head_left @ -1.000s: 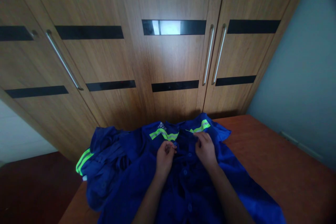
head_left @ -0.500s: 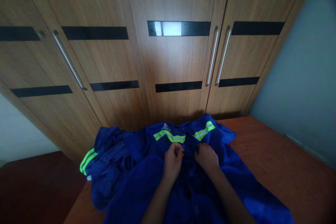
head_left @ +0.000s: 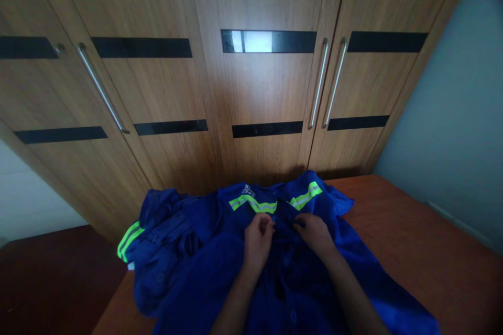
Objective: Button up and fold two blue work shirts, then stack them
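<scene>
A blue garment (head_left: 212, 272) with yellow-green and silver reflective strips lies spread on the reddish-brown surface, its buttoned front facing up. My left hand (head_left: 259, 235) is at the upper middle of its front, thumb and fingertips pinched on the edge of the cloth. Just to the right, my right hand (head_left: 312, 230) is over the other side of the front, its fingers curled close to the fabric below the right strip. Whether cloth is between those fingers is too dark to tell.
A crumpled blue garment (head_left: 161, 251) with a reflective band lies at the left. Behind stands a wooden wardrobe (head_left: 267, 84) with long metal handles. The reddish-brown surface (head_left: 424, 235) extends right to a pale wall (head_left: 451, 141).
My right hand has shifted slightly right, its fingers a little farther from my left hand. My left hand has moved very slightly left.
</scene>
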### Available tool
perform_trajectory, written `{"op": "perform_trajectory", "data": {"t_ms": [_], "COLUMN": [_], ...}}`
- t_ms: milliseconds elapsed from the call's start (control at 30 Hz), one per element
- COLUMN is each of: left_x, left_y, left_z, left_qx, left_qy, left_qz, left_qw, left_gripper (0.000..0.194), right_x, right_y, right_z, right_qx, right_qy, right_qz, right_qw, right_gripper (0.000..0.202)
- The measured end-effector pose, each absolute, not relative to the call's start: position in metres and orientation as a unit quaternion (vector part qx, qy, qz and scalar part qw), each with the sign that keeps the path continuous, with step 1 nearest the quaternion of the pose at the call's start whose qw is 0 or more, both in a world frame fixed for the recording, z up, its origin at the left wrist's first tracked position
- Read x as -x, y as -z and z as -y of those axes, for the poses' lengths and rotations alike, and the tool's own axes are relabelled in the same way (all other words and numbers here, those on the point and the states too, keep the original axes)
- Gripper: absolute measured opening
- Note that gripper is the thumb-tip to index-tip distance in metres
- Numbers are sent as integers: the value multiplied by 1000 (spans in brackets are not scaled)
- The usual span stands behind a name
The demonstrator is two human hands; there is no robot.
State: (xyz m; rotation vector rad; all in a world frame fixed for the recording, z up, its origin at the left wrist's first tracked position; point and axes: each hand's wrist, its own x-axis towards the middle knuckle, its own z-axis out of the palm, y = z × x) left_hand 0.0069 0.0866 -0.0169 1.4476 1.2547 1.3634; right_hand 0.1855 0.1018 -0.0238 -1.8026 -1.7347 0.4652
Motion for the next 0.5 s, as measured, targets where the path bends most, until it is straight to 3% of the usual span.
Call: {"op": "perform_trajectory", "data": {"t_ms": [200,500], "left_x": [-4,2], "left_y": [11,2], "left_z": [-87,-90], "left_qx": [-532,-508], "left_qy": [-578,-609], "left_qz": [-490,-480], "left_qw": [378,376], "left_gripper": [11,14], "right_x": [-184,-172], "right_y": [20,7], "right_z": [-103,-101], "right_qx": [625,489], "right_qy": [-234,-427], "right_qz": [600,453], "right_qw": [441,611], "right_gripper": [13,39]}}
